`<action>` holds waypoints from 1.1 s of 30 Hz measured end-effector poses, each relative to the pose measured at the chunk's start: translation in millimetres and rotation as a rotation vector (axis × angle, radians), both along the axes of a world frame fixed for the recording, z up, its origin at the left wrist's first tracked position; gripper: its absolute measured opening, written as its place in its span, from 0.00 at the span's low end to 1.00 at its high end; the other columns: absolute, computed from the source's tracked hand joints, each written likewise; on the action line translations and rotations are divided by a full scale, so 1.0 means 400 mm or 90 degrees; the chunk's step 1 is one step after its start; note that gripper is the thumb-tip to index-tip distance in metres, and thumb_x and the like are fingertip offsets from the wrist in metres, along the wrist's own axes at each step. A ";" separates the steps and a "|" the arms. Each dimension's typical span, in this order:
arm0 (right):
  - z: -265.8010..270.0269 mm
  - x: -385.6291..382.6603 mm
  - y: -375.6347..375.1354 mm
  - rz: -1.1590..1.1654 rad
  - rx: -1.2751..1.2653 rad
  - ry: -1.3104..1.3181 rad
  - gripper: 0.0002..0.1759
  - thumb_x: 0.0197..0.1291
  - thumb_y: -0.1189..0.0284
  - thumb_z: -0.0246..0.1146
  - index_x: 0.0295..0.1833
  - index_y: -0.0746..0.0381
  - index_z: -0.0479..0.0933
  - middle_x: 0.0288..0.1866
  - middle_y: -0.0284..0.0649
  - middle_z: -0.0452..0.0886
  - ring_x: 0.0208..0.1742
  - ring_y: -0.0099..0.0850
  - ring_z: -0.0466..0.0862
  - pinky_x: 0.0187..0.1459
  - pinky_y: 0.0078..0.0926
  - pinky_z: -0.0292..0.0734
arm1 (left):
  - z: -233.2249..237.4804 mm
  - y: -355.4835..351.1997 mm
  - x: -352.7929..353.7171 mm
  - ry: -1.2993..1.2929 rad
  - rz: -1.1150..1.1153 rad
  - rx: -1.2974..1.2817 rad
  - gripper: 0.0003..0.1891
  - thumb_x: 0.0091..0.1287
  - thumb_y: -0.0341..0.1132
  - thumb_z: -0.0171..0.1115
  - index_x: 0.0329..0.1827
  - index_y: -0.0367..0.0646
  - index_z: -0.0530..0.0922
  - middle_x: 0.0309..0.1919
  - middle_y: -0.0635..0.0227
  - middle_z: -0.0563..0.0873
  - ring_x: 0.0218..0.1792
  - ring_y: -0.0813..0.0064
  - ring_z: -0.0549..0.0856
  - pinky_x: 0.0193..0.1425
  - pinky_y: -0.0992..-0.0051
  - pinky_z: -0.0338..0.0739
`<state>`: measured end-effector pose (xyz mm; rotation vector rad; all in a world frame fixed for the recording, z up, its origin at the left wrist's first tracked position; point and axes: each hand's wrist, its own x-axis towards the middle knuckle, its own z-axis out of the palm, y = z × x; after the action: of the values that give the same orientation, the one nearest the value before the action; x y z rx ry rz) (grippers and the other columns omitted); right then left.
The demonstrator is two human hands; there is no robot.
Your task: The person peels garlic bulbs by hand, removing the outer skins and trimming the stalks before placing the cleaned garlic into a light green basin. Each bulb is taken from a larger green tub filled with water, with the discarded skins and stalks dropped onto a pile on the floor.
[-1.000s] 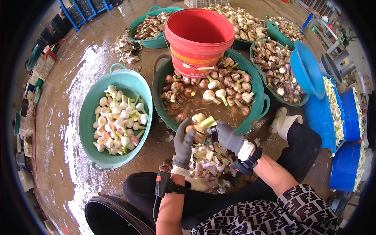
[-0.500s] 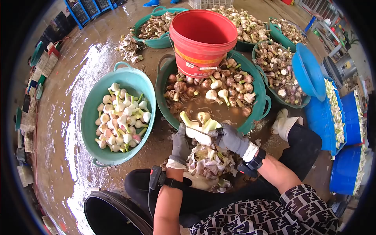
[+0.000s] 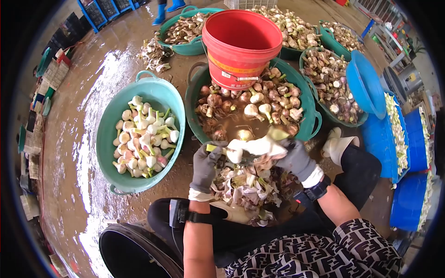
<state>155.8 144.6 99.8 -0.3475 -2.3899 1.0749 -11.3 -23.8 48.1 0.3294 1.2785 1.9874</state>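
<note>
My left hand (image 3: 206,164), in a grey glove, is closed on a white garlic bulb (image 3: 234,154) whose cut green stem points left. Gloved likewise, my right hand (image 3: 299,160) grips pale, partly blurred garlic skin (image 3: 262,145) with a greenish end; it stretches toward the bulb. Both hands are over the near rim of a green tub (image 3: 194,118) holding unpeeled garlic (image 3: 278,99) and brown water. A red bucket (image 3: 241,60) stands in that tub. Below the hands lies a heap of peeled-off skins (image 3: 245,187).
To the left, a green basin (image 3: 106,153) contains clean white garlic (image 3: 143,139). More tubs of garlic (image 3: 331,81) stand behind and right, beside blue containers (image 3: 378,139). A black bucket (image 3: 125,255) is near my left leg. Blue boots (image 3: 160,15) of another person show at the back.
My hands have moved apart, the right one going right with the pale skin drawn out sideways. The blue boots at the back have shifted left.
</note>
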 end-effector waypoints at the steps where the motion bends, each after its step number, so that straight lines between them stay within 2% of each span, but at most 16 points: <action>1: 0.009 0.008 0.008 -0.024 -0.191 -0.009 0.18 0.46 0.72 0.65 0.44 0.66 0.72 0.35 0.41 0.79 0.34 0.30 0.80 0.37 0.23 0.77 | 0.020 -0.011 -0.004 -0.029 -0.014 0.037 0.08 0.61 0.30 0.56 0.42 0.37 0.75 0.30 0.73 0.80 0.23 0.88 0.73 0.27 0.87 0.68; 2: 0.016 0.021 0.021 -0.047 -0.381 -0.017 0.20 0.48 0.70 0.64 0.46 0.67 0.70 0.34 0.45 0.78 0.30 0.34 0.79 0.33 0.23 0.76 | 0.031 -0.015 -0.007 -0.058 -0.026 0.073 0.08 0.62 0.29 0.55 0.43 0.37 0.75 0.32 0.71 0.80 0.25 0.86 0.76 0.30 0.85 0.71; 3: 0.026 0.036 0.030 -0.070 -0.375 -0.004 0.19 0.46 0.70 0.65 0.44 0.65 0.73 0.36 0.41 0.80 0.33 0.30 0.80 0.36 0.23 0.77 | 0.013 -0.011 -0.010 -0.096 -0.021 0.149 0.11 0.62 0.29 0.54 0.46 0.36 0.73 0.39 0.66 0.80 0.36 0.79 0.80 0.40 0.79 0.76; 6: -0.078 0.125 0.144 -0.017 -0.473 -0.149 0.18 0.47 0.71 0.66 0.45 0.63 0.74 0.40 0.37 0.81 0.40 0.25 0.81 0.42 0.22 0.78 | -0.004 -0.016 -0.026 -0.126 0.023 0.224 0.13 0.62 0.30 0.53 0.49 0.36 0.71 0.43 0.62 0.78 0.44 0.73 0.79 0.49 0.73 0.75; 8: 0.001 0.132 0.078 0.088 -0.621 -0.016 0.16 0.49 0.71 0.64 0.45 0.63 0.74 0.39 0.37 0.81 0.40 0.24 0.81 0.43 0.22 0.77 | -0.023 -0.024 -0.043 -0.230 0.099 0.257 0.17 0.64 0.37 0.52 0.52 0.37 0.69 0.46 0.61 0.78 0.43 0.70 0.79 0.48 0.74 0.74; 9: -0.008 0.134 0.054 0.052 -0.545 -0.055 0.17 0.50 0.70 0.64 0.45 0.64 0.74 0.40 0.38 0.80 0.40 0.26 0.81 0.43 0.22 0.77 | -0.049 -0.036 -0.060 -0.268 0.125 0.284 0.17 0.64 0.38 0.52 0.51 0.38 0.70 0.45 0.62 0.78 0.42 0.70 0.79 0.47 0.75 0.74; 10: 0.018 0.130 0.032 0.154 -0.257 -0.113 0.19 0.50 0.68 0.64 0.47 0.63 0.74 0.40 0.37 0.80 0.40 0.27 0.80 0.45 0.23 0.75 | -0.050 -0.050 -0.081 -0.304 0.151 0.312 0.17 0.64 0.39 0.53 0.51 0.38 0.71 0.44 0.62 0.79 0.41 0.71 0.79 0.46 0.75 0.75; 12: -0.037 0.100 0.042 0.323 -0.310 -0.602 0.23 0.51 0.63 0.62 0.52 0.61 0.71 0.44 0.41 0.79 0.45 0.31 0.79 0.50 0.27 0.72 | -0.056 -0.079 -0.163 -0.497 0.114 0.627 0.13 0.60 0.38 0.58 0.45 0.41 0.74 0.34 0.64 0.81 0.33 0.78 0.79 0.32 0.85 0.74; 14: -0.073 0.071 0.017 0.402 0.007 -0.750 0.27 0.52 0.63 0.59 0.58 0.58 0.66 0.51 0.44 0.75 0.50 0.35 0.76 0.53 0.29 0.68 | 0.022 -0.109 -0.198 -0.544 0.187 0.725 0.09 0.58 0.33 0.60 0.38 0.40 0.73 0.22 0.73 0.74 0.21 0.84 0.71 0.24 0.84 0.67; 16: -0.027 -0.006 0.019 0.240 0.093 -0.734 0.28 0.50 0.69 0.57 0.60 0.55 0.63 0.57 0.42 0.69 0.54 0.39 0.72 0.55 0.32 0.67 | 0.075 -0.120 -0.238 -0.571 0.285 0.767 0.05 0.62 0.31 0.52 0.37 0.40 0.70 0.20 0.77 0.66 0.16 0.85 0.63 0.23 0.83 0.63; 19: -0.126 -0.122 0.048 0.045 0.222 -0.542 0.23 0.51 0.75 0.55 0.55 0.51 0.67 0.53 0.41 0.68 0.54 0.38 0.71 0.53 0.31 0.68 | 0.114 -0.117 -0.210 -0.480 0.089 0.681 0.05 0.63 0.32 0.50 0.39 0.41 0.71 0.22 0.76 0.69 0.17 0.87 0.63 0.23 0.84 0.63; 23: -0.304 -0.249 0.028 0.025 0.481 -0.451 0.20 0.52 0.70 0.55 0.52 0.43 0.71 0.58 0.38 0.66 0.56 0.37 0.69 0.53 0.41 0.65 | 0.123 -0.071 -0.073 -0.365 0.029 0.385 0.16 0.61 0.37 0.56 0.52 0.45 0.71 0.32 0.75 0.74 0.23 0.88 0.66 0.26 0.86 0.64; 26: -0.334 -0.281 0.030 0.144 0.595 -0.577 0.14 0.52 0.67 0.55 0.46 0.44 0.75 0.56 0.36 0.68 0.56 0.38 0.69 0.53 0.45 0.62 | 0.078 -0.055 -0.041 -0.394 0.032 0.276 0.17 0.62 0.36 0.55 0.53 0.39 0.70 0.32 0.72 0.74 0.26 0.85 0.69 0.28 0.85 0.66; 27: -0.307 -0.282 0.037 0.143 0.556 -0.614 0.13 0.52 0.65 0.56 0.44 0.44 0.77 0.54 0.36 0.70 0.55 0.36 0.70 0.52 0.42 0.64 | 0.067 -0.048 -0.037 -0.397 0.036 0.277 0.17 0.62 0.36 0.55 0.53 0.39 0.70 0.32 0.72 0.74 0.26 0.85 0.69 0.28 0.85 0.66; 29: -0.236 -0.262 0.064 0.116 0.429 -0.570 0.12 0.51 0.62 0.57 0.41 0.49 0.78 0.43 0.37 0.77 0.48 0.32 0.75 0.46 0.34 0.69 | 0.047 -0.029 -0.031 -0.189 0.068 -0.014 0.20 0.61 0.34 0.56 0.55 0.35 0.68 0.36 0.70 0.75 0.32 0.85 0.73 0.32 0.85 0.69; 33: -0.234 -0.177 0.091 -0.046 -0.275 -0.339 0.17 0.48 0.68 0.66 0.46 0.55 0.77 0.40 0.38 0.80 0.40 0.28 0.79 0.44 0.22 0.72 | -0.030 0.021 0.031 0.566 -0.016 -0.295 0.46 0.42 0.31 0.73 0.65 0.38 0.54 0.59 0.57 0.64 0.55 0.66 0.69 0.52 0.70 0.71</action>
<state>85.1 180.9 6.0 -0.9669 -2.5317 1.6268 1.2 -15.6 36.1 1.0526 2.1972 1.4641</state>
